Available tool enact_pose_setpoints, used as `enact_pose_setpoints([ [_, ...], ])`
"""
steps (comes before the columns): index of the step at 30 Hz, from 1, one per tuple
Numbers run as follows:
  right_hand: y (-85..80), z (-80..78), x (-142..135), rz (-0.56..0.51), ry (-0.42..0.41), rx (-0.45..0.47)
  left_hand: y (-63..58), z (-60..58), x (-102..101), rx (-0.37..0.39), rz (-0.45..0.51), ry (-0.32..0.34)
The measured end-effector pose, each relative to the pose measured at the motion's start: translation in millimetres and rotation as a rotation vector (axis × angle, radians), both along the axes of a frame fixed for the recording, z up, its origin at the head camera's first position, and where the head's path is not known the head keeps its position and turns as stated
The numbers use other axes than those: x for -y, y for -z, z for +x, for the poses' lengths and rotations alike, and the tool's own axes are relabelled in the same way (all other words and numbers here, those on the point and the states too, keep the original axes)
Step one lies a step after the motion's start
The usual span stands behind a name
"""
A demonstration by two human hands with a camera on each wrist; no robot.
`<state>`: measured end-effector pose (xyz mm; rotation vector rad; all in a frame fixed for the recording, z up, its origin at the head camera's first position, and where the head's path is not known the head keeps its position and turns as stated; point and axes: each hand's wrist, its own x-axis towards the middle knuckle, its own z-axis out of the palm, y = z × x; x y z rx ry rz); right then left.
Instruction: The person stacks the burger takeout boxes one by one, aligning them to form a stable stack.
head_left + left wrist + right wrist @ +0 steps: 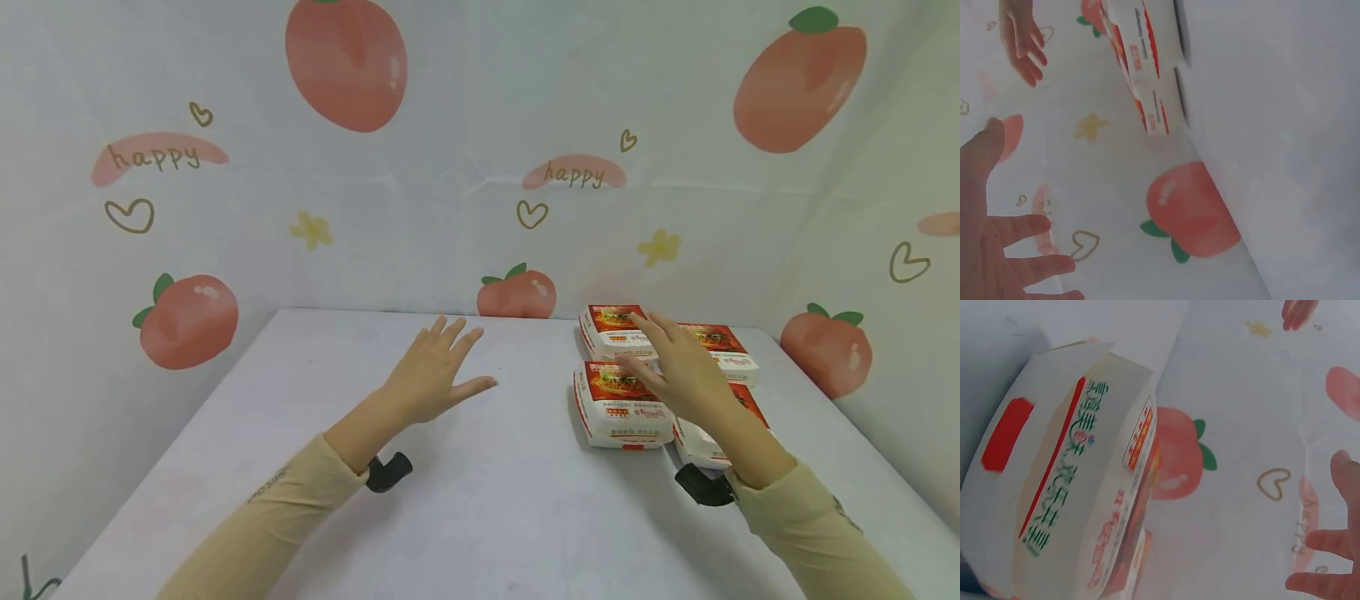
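Note:
Several white and red burger boxes stand grouped on the right of the white table. The front left box (pixel 624 421) and back left box (pixel 600 329) show most fully in the head view. My right hand (pixel 686 371) is over the group with fingers spread, hiding parts of the boxes behind it. In the right wrist view the near box (pixel 1066 469) fills the left side, apart from the fingers. My left hand (pixel 431 375), fingers straight and thumb out, hovers over the middle of the table and holds nothing. The left wrist view shows box sides (pixel 1138 44) beyond it.
The white table (pixel 480 517) reaches back to a white cloth backdrop (pixel 450 167) printed with peaches, hearts and the word happy. A black strap piece (pixel 390 472) hangs below the left wrist, another (pixel 703 485) below the right.

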<state>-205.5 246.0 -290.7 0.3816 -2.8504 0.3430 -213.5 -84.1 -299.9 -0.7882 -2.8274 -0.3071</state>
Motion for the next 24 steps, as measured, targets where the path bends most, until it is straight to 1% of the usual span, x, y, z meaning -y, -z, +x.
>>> enact_pose_setpoints([
  [4,3.2,5.5,-10.7,-0.041,0.009,0.006,2.4,0.7,-13.0,0.052,0.028,0.028],
  [8,7.8,10.5,-21.8,-0.084,0.021,-0.001,8.8,-0.1,-27.4,0.082,0.048,0.056],
  [14,13.2,13.3,-32.7,-0.109,0.047,-0.005,19.5,-1.4,-49.7,0.115,0.039,0.095],
  [20,16.9,16.4,-41.2,-0.112,0.093,0.036,25.8,-1.0,-72.0,0.137,0.057,0.155],
  [24,20.8,17.4,-47.1,-0.117,0.121,0.044,32.5,-1.0,-86.5,0.147,0.047,0.184],
])
